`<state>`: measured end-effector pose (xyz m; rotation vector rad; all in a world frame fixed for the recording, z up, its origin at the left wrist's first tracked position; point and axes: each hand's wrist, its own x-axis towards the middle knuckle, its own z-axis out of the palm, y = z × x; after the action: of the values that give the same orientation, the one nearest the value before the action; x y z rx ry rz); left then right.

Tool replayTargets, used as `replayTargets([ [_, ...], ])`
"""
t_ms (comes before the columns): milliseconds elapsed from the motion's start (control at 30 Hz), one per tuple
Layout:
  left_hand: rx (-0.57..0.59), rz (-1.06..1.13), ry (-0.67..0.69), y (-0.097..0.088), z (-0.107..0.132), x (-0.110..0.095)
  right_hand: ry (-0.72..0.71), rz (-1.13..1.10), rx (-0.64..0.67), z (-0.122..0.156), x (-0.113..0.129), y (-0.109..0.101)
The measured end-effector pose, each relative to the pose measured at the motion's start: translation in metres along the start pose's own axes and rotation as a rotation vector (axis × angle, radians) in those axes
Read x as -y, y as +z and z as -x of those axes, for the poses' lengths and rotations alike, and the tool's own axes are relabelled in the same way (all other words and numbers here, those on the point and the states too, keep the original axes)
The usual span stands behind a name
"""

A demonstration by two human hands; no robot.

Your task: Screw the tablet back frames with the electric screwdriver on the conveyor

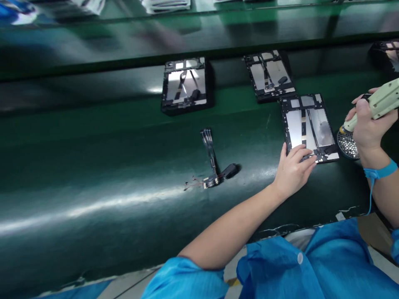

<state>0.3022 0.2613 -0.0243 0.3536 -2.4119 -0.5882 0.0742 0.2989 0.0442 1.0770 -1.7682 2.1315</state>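
Observation:
My left hand [293, 168] rests with its fingers stretched flat on the near left corner of an opened tablet frame [310, 126] lying on the green belt. My right hand [369, 124] is wrapped around a cream electric screwdriver [378, 104], whose tip points down at a small round dish of screws [347, 145] just right of the tablet. A blue wrist strap [380, 171] circles my right wrist.
Two more opened tablet frames [186, 85] [270, 75] lie farther back on the green conveyor belt [93, 174], and another shows partly at the far right [386, 54]. A loose flex cable with a small speaker part [215, 162] lies mid-belt. The belt's near edge runs along my blue sleeves.

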Motion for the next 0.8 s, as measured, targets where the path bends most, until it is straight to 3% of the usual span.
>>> replayTargets([
  [300,0.014,0.009,-0.012,0.002,0.001,0.002,-0.003,0.017,0.010,-0.001,-0.004,-0.003],
  [500,0.074,0.037,-0.069,0.001,-0.002,-0.001,-0.071,-0.128,0.019,0.009,0.035,0.003],
  [633,0.082,0.055,-0.086,-0.001,-0.003,-0.001,0.001,-0.232,0.217,0.041,0.068,0.009],
  [733,0.080,0.066,-0.089,-0.002,-0.003,0.001,0.051,-0.248,0.408,0.061,0.074,0.011],
  [800,0.082,0.071,-0.089,-0.002,-0.003,0.001,0.057,-0.258,0.471,0.068,0.072,0.011],
])
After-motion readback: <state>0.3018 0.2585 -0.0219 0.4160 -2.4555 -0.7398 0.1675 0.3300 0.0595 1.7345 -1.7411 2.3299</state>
